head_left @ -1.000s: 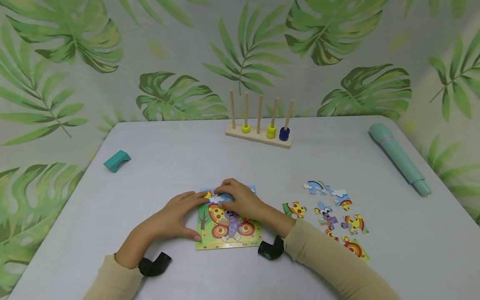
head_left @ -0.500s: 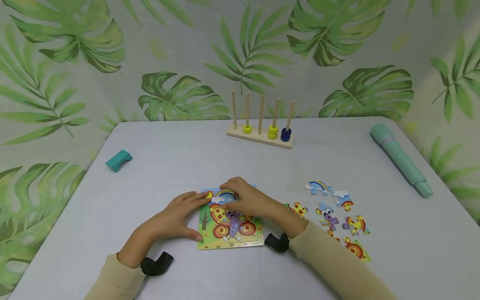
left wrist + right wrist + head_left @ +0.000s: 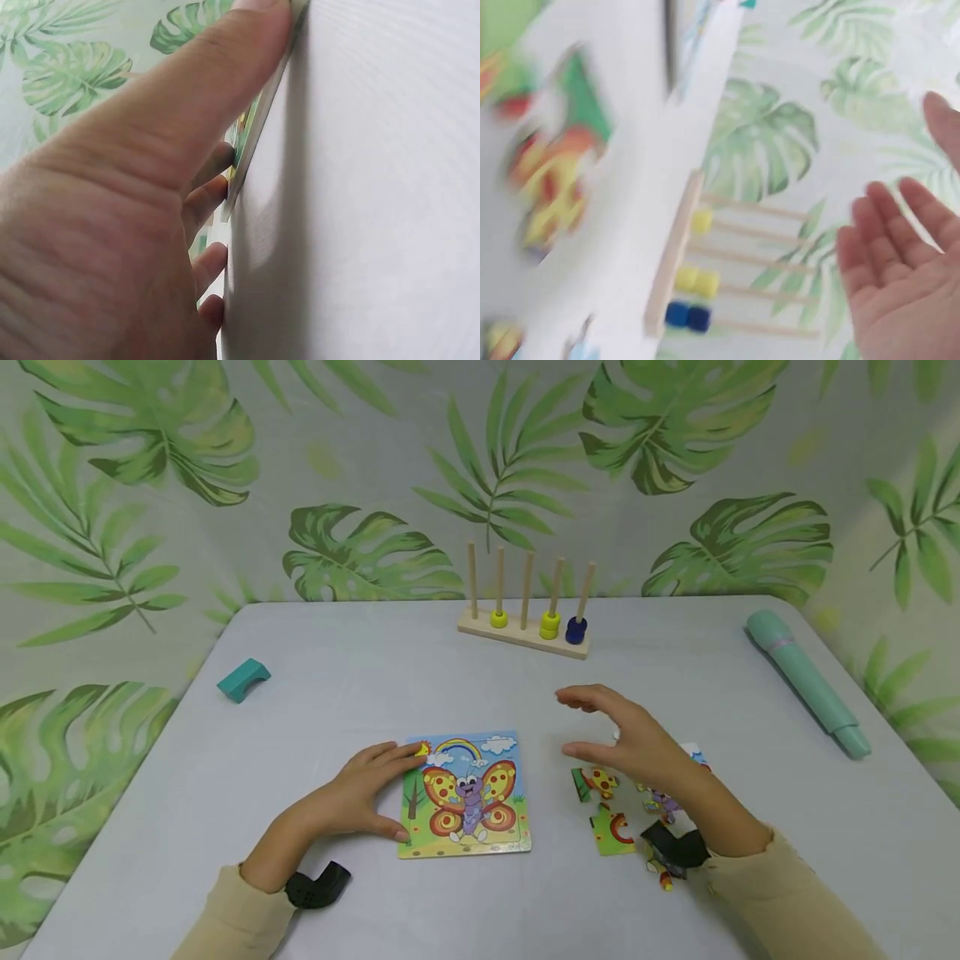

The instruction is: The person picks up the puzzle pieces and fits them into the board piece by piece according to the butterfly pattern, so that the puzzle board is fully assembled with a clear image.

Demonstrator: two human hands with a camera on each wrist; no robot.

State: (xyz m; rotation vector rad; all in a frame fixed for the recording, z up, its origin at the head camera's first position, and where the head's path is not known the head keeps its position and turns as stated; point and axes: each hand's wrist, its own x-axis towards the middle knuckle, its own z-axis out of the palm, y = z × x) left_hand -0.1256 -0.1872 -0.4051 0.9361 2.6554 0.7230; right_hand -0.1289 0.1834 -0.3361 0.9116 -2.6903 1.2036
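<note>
Head view, left to right: a teal arched block (image 3: 243,679) lies on the white table (image 3: 450,910) at far left. The left hand (image 3: 360,789), its thumb set well away from the fingers, touches the left side of the butterfly puzzle (image 3: 472,802), which lies flat near the middle. Beyond it stands a wooden peg rack (image 3: 522,635) bearing yellow and dark blue rings (image 3: 550,626). The right hand (image 3: 637,739), thumb and fingers spread apart, hovers over loose puzzle pieces (image 3: 602,783), partly hiding them. A mint-green microphone-shaped object (image 3: 806,681) lies at far right.

Plain beige sleeves (image 3: 787,897); black, elbow-shaped wrist cameras (image 3: 318,887).
</note>
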